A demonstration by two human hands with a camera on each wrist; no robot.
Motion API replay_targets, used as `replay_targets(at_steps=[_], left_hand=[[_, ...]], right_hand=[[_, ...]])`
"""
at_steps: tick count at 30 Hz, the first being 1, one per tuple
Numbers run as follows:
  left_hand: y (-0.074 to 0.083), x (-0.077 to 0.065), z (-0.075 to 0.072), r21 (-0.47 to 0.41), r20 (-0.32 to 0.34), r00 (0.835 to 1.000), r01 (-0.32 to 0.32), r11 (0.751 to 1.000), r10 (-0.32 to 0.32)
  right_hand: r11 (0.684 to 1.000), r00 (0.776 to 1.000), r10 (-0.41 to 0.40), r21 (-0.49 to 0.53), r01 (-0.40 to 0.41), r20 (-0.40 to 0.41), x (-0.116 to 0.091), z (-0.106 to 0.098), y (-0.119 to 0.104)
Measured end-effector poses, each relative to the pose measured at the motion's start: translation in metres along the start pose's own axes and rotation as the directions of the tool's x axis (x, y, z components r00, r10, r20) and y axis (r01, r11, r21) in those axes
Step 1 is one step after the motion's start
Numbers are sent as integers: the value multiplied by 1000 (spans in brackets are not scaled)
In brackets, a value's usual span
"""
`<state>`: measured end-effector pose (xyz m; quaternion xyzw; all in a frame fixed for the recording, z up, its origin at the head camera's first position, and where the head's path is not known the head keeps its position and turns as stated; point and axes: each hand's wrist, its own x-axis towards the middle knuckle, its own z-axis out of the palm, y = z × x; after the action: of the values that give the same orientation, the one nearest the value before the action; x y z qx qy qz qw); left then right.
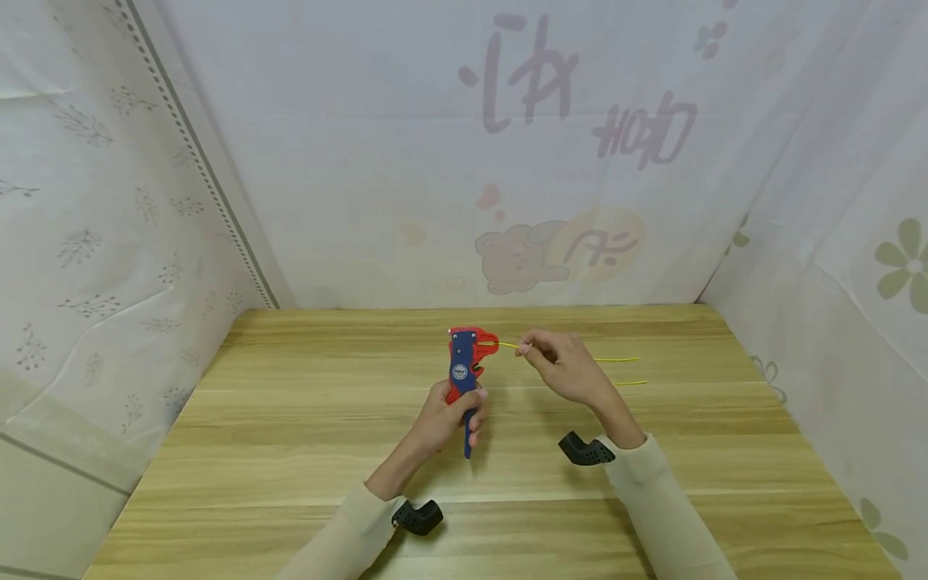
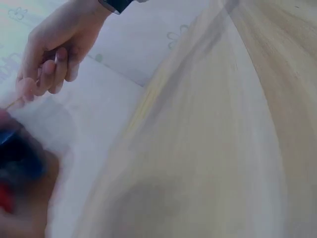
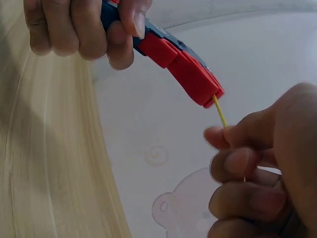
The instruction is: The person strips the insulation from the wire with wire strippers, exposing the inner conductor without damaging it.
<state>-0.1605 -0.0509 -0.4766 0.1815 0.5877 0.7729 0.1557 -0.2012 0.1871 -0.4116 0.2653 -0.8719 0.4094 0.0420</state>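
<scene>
My left hand (image 1: pixel 442 415) grips a wire stripper (image 1: pixel 461 366) with blue and red parts, fingers wrapped round its handles. The tool stands nearly upright in the head view, its red nose facing right. Between thumb and forefinger, my right hand (image 1: pixel 569 366) pinches a thin yellow wire (image 1: pixel 509 345) just outside that nose. In the right wrist view the wire (image 3: pixel 219 110) runs straight into the mouth of the red nose (image 3: pixel 195 79); its tip is hidden inside. The left wrist view is blurred and shows the stripper's blue body (image 2: pixel 20 153) only in part.
Two yellow wire lengths show right of my right hand, an upper one (image 1: pixel 618 359) and a lower one (image 1: pixel 632 383), both partly hidden by it. Black wrist mounts (image 1: pixel 419 518) sit at both sleeves. Printed cloth (image 1: pixel 362 161) stands behind the wooden table (image 1: pixel 304 451) and at its sides.
</scene>
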Motion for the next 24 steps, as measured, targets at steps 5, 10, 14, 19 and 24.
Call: replay_targets(at_steps=[5,10,14,19,24], left_hand=[[-3,1,-4,19,-60,998,25,1000,-23],[-3,2,-9,20,27,1000,9,1000,-10],[-2,3,-11,24,98,995,11,1000,-13],[-4,3,-11,48,106,993,47,998,-52],[-6,2,-11,56,84,994,65,996,-69]], right_hand=[[1000,1000,6,-25,-6,1,1,2,2],[999,999,31,-16,-31,-8,0,0,3],[999,1000,28,-17,-28,-2,0,-1,4],[999,1000,29,-18,-29,-2,0,-1,4],[1000,1000,23,-11,-23,4,0,-2,5]])
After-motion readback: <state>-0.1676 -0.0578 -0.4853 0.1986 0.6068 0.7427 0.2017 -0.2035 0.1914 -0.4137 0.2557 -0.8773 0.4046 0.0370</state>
